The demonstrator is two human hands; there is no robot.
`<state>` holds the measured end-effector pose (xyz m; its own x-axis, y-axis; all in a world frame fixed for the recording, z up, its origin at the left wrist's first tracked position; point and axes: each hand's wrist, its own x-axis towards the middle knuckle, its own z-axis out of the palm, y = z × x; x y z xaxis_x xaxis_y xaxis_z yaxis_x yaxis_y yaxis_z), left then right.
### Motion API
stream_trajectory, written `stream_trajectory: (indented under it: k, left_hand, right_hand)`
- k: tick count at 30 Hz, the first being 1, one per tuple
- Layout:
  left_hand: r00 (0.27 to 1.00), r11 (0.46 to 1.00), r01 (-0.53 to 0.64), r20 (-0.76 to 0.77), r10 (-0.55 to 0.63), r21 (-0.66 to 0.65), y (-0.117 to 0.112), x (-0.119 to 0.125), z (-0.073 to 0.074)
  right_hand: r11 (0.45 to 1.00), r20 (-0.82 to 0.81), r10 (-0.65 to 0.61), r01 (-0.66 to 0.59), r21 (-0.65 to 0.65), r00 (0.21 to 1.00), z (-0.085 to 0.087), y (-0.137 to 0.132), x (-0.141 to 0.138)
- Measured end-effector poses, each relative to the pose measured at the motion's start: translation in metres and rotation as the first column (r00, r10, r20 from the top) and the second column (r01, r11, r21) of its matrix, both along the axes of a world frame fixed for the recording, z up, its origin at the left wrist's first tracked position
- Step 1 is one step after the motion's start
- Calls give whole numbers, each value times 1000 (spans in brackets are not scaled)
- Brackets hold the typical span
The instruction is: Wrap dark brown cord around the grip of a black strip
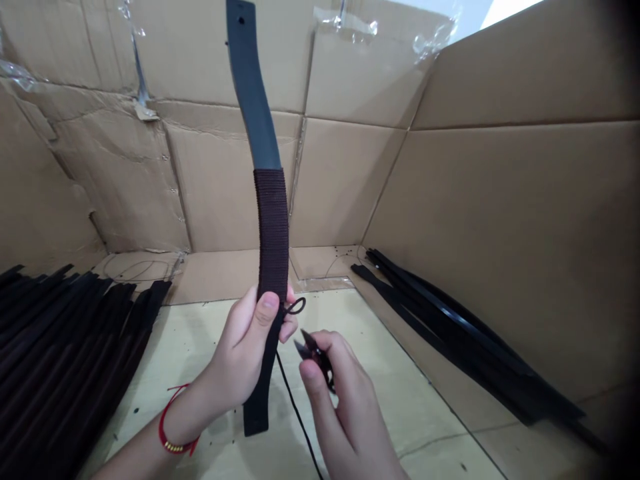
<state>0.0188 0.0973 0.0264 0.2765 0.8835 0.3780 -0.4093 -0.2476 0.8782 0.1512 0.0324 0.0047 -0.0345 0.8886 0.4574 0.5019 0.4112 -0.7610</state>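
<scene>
A long, slightly curved dark strip (pixel 257 113) stands nearly upright, with a hole near its top end. Brown cord (pixel 273 227) is wound tightly round its middle. My left hand (pixel 250 340) is closed round the strip just below the winding, thumb in front. A small cord loop (pixel 295 307) sticks out to the right beside my left fingers, and a loose cord tail (pixel 295 400) hangs down below. In my right hand (pixel 345 407) is a small pair of thread snips (pixel 317 357), its two pointed blades apart, close to the loop but not touching it.
Cardboard walls (pixel 225 167) enclose the work surface (pixel 380 373). At the left lies a pile of dark wrapped strips (pixel 75 360). Several plain black strips (pixel 450 327) lean along the right wall. Thin threads (pixel 133 267) lie at the back left.
</scene>
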Motion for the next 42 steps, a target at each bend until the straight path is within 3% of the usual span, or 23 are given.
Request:
stream_trajectory:
  k: [5,12,20,28,35,42]
  left_hand:
    - [1000,999,9,-23,-10,-49,-3,-1,-2]
    - [996,1000,6,-84,-6,-3,-5,-3,-3]
    - [989,999,-39,-144,40,8,-4,-3,-5]
    - [984,998,14,-178,-4,53,-4,-2,-8]
    - [984,997,17,-177,-3,75,-2,0,-9]
    - [974,992,-31,-220,57,120,-2,1,-12]
  right_hand:
    - [1000,54,18,-18,-9,998,2,8,-4]
    - [998,82,30,-34,55,996,13,10,-7]
    - [989,140,-15,-6,148,990,11,16,-4]
    - [945,113,-28,-11,327,993,6,22,-2]
    - [932,57,22,-41,361,998,5,23,-2]
    - [911,118,5,-53,408,993,0,24,1]
